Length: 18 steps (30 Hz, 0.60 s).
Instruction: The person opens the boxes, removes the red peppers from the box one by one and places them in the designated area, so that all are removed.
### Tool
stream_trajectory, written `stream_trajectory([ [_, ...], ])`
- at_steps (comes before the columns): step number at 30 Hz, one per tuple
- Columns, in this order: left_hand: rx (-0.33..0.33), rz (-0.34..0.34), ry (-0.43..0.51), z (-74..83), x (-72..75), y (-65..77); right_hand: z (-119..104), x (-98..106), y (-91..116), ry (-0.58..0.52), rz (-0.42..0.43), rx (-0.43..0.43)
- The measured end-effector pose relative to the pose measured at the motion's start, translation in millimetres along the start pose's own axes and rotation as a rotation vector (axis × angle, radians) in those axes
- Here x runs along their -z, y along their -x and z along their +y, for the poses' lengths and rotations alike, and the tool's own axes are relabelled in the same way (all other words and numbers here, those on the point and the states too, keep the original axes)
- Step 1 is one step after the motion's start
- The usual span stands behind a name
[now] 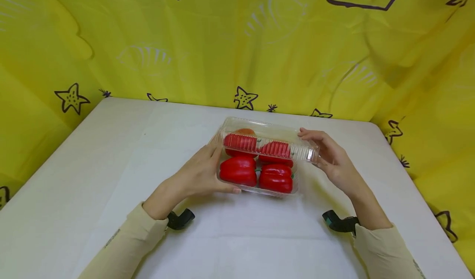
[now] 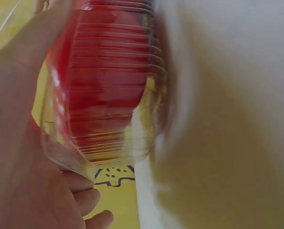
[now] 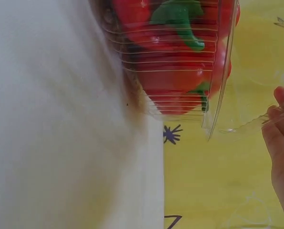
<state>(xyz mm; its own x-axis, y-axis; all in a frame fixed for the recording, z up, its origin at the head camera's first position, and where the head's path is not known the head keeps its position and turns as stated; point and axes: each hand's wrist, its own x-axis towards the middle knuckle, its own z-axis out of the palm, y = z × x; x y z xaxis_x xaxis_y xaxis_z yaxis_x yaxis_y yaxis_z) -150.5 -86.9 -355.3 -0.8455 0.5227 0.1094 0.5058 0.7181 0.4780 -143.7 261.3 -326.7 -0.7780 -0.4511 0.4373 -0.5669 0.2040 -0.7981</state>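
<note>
A clear plastic clamshell container (image 1: pixel 295 184) sits on the table with several red bell peppers (image 1: pixel 238 171) inside. Green stems (image 3: pixel 182 24) show through its ribbed wall in the right wrist view. Its clear lid (image 1: pixel 274 127) is tilted up at the back, partly over the rear peppers. My left hand (image 1: pixel 202 172) grips the container's left side, thumb along the front rim and fingers toward the back. With thumb and fingers, my right hand (image 1: pixel 335 163) pinches the lid's right end. Something orange (image 1: pixel 245 132) shows through the lid; its kind is unclear.
A white-covered table (image 1: pixel 111 155) lies beneath the container. Behind it and at both sides hangs a yellow curtain (image 1: pixel 208 56) with starfish and fish drawings. Black wrist devices (image 1: pixel 181 219) are strapped below both hands, beside beige sleeves (image 1: pixel 128 242).
</note>
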Motion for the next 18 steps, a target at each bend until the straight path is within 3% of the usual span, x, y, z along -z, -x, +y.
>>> stream_trajectory([
  [5,0.072,-0.051,-0.059,3.0,0.2,2.1,-2,-2,-3,0.011,0.063,-0.064],
  [9,0.079,-0.053,-0.072,4.1,0.7,3.3,-3,-6,-7,0.012,0.141,-0.114],
  [18,0.091,-0.072,-0.073,7.4,2.5,7.1,10,-11,-10,-0.224,0.217,-0.135],
])
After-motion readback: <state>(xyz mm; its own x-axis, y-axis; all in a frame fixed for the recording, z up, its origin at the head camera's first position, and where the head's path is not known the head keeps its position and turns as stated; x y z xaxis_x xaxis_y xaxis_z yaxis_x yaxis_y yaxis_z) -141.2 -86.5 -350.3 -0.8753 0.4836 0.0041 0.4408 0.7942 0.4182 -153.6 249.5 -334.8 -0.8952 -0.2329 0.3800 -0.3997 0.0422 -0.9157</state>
